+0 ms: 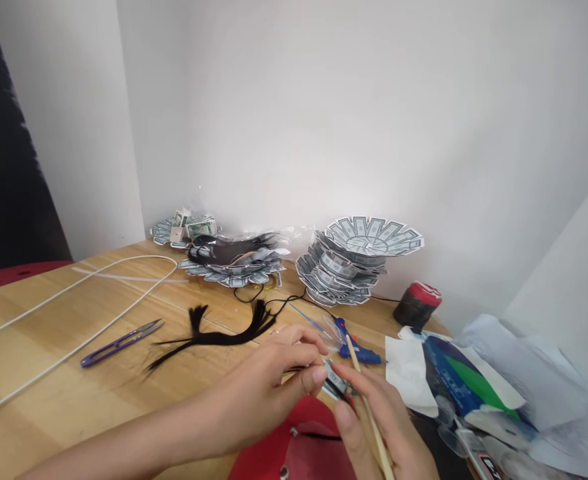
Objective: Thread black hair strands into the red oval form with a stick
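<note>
My left hand [287, 367] is closed in a pinch, thumb and fingertips pressed on a thin black strand [336, 389]. The strand runs across to my right hand [391, 417]. A slender wooden stick [355, 360] lies in my right hand, its tip pointing up and away. That hand's thumb and index finger are close around the strand's other end; their exact contact is hard to make out. Beneath both hands is a red surface [269, 443]. Just beyond them rests a blue glue gun [357, 345]. A bundle of black hair [229, 338] lies on the table left of my hands.
Purple thread snips [119, 345] and a white bent loop [49, 365] lie at the left. Banknote-print paper dishes [344, 267] are stacked at the back. A black and red roll [418, 305] stands to their right. Plastic bags and papers [544, 393] crowd the right side.
</note>
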`<state>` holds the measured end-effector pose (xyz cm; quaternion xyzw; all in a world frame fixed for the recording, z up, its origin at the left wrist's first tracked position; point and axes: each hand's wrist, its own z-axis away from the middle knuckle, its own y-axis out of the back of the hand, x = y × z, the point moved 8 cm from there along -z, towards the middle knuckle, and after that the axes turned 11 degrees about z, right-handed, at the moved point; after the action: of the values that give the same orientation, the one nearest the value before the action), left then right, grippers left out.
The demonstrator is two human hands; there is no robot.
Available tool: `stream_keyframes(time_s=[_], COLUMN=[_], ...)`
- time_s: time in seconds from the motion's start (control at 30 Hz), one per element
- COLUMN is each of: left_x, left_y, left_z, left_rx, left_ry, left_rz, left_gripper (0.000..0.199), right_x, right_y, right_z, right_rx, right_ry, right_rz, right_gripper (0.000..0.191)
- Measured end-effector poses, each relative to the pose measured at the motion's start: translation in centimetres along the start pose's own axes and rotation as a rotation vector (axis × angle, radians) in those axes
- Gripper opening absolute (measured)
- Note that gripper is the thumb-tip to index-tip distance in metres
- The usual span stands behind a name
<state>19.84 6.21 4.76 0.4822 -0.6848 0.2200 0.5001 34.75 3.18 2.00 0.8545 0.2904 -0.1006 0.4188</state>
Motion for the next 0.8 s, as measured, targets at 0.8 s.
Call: stream_keyframes(time_s=[0.8], left_x=[0.0], left_y=[-0.1], left_z=[0.3], left_rx=[0.041], left_ry=[0.212], left_rz=[0.658], left_gripper=[0.027], right_x=[-0.9], right_y=[-1.7], right_z=[0.2], right_rx=[-0.103], right_ry=[-0.153], right_rz=[-0.271], right_gripper=[0.041])
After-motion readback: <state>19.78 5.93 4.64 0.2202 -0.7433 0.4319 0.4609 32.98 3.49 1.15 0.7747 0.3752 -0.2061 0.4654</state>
